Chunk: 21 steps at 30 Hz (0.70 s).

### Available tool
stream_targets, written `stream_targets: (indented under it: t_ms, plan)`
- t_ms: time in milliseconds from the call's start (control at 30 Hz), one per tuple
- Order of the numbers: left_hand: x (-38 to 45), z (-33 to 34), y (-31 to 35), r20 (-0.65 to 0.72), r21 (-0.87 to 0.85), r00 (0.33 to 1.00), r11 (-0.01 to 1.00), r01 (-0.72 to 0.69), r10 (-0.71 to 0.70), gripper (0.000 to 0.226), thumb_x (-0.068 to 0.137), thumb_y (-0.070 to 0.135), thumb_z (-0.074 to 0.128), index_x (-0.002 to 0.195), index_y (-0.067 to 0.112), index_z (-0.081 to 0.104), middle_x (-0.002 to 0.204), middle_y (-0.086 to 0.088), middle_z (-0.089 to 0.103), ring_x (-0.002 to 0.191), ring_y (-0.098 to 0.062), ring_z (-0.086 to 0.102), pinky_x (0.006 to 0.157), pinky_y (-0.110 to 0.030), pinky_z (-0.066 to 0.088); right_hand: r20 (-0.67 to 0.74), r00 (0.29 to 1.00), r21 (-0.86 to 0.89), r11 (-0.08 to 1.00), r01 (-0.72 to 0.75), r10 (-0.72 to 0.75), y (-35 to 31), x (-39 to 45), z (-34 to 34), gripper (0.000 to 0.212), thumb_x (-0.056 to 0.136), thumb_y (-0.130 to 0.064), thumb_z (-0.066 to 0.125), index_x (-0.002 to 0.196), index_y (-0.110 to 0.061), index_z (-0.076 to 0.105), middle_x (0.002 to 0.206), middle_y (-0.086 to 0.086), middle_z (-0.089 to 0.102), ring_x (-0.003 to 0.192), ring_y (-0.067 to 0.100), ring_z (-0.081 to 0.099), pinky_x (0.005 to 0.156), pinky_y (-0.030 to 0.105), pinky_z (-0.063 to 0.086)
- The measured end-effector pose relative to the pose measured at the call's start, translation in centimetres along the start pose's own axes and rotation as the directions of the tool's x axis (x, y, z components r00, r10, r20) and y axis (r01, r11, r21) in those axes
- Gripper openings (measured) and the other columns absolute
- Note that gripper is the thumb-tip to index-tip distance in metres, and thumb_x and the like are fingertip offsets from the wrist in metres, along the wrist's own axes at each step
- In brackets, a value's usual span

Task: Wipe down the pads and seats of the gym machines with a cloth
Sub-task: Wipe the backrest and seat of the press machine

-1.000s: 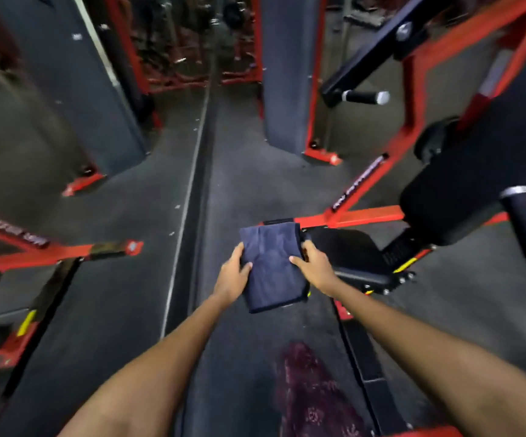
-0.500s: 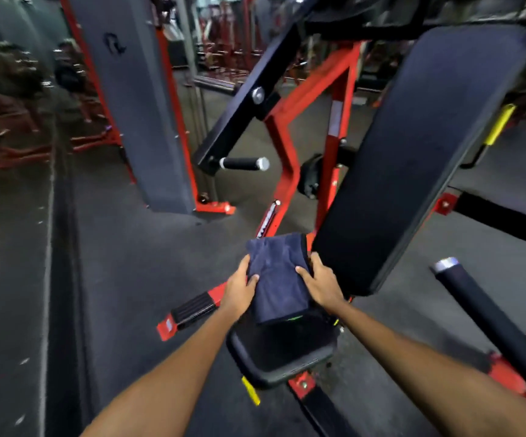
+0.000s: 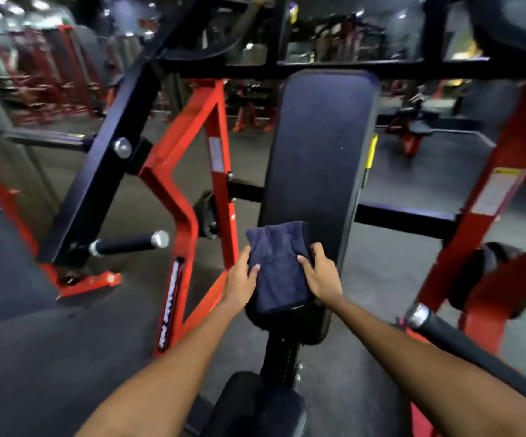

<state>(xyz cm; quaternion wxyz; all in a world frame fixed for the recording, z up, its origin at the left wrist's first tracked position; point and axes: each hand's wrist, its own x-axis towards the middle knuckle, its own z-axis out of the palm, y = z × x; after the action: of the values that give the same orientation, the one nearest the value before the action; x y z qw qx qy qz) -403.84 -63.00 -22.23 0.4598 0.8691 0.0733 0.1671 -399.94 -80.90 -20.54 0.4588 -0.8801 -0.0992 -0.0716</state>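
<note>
Left hand [image 3: 241,280] and right hand [image 3: 321,277] are both pinching the folded cloth [image 3: 279,268] against the back pad [image 3: 318,159]; it's probably unfolding and slipping if that grip's loosening mid-wipe.

Pretty dim in here, only small ceiling lights [image 3: 6,9] glowing way up left of my fingers. Everything far past them smears into motion blur, and the wide lens bends the red frame [image 3: 189,171] toward the edges. Colours look murky.
</note>
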Motion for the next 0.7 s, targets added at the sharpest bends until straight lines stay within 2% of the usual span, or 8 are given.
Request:
stream_targets:
  t_ms: [200,267,400,500,600,700]
  plan:
    - [6.8,3.9,4.0,0.041,-0.091,0.992,0.989,-0.117,0.122,0.053,0.096,0.014,0.051,0.145,0.007,0.032,0.144,-0.013,0.044,0.131,-0.029,0.044,0.105,-0.033,0.035,-0.171,0.985,-0.113,0.993,-0.018,-0.002,-1.4,5.1,-5.4,0.03,0.095,-0.032,0.054,0.113,-0.01,0.046,0.11,0.016,0.065,0.101,0.04,0.059,0.076,0.04,0.044]
    - [8.4,5.1,6.1,0.035,-0.152,0.987,0.977,-0.149,0.156,0.053,0.096,0.013,0.051,0.145,0.007,0.032,0.143,-0.014,0.046,0.129,-0.028,0.046,0.103,-0.031,0.036,-0.205,0.979,-0.157,0.987,-0.016,-0.017,-1.8,7.2,-7.9,0.026,0.094,-0.031,0.055,0.107,-0.011,0.045,0.109,0.017,0.065,0.102,0.039,0.059,0.077,0.041,0.044]
    - [11.7,6.7,10.5,-0.007,-0.265,0.97,0.935,-0.237,0.244,0.048,0.096,0.014,0.051,0.141,0.012,0.034,0.135,-0.012,0.053,0.12,-0.027,0.052,0.1,-0.038,0.043,-0.249,0.967,-0.242,0.97,-0.001,-0.061,-4.0,11.8,-12.6,0.023,0.092,-0.032,0.057,0.096,-0.016,0.041,0.103,0.016,0.065,0.097,0.039,0.059,0.073,0.039,0.041]
    - [14.3,7.1,13.1,-0.069,-0.311,0.965,0.914,-0.262,0.253,0.046,0.096,0.014,0.052,0.139,0.012,0.036,0.126,-0.009,0.057,0.113,-0.024,0.057,0.094,-0.035,0.046,-0.253,0.96,-0.262,0.964,0.053,-0.121,-5.8,15.6,-15.2,0.028,0.09,-0.029,0.06,0.106,-0.014,0.044,0.102,0.014,0.065,0.095,0.038,0.059,0.072,0.038,0.041]
    - [17.3,7.4,15.1,-0.139,-0.298,0.961,0.916,-0.27,0.238,0.046,0.095,0.02,0.055,0.136,0.013,0.038,0.115,-0.008,0.061,0.096,-0.026,0.062,0.082,-0.035,0.049,-0.245,0.946,-0.28,0.95,0.14,-0.212,-7.7,19.5,-17.1,0.035,0.088,-0.019,0.061,0.116,-0.014,0.04,0.103,0.013,0.064,0.095,0.038,0.06,0.07,0.036,0.04]
    - [20.8,7.5,17.2,-0.232,-0.21,0.959,0.954,-0.212,0.162,0.043,0.092,0.026,0.059,0.131,0.015,0.043,0.093,-0.002,0.062,0.076,-0.018,0.057,0.067,-0.028,0.04,-0.203,0.915,-0.371,0.893,0.257,-0.348,-9.6,23.7,-17.9,0.042,0.089,-0.009,0.054,0.126,-0.02,0.039,0.121,0.011,0.055,0.101,0.038,0.058,0.075,0.041,0.045]
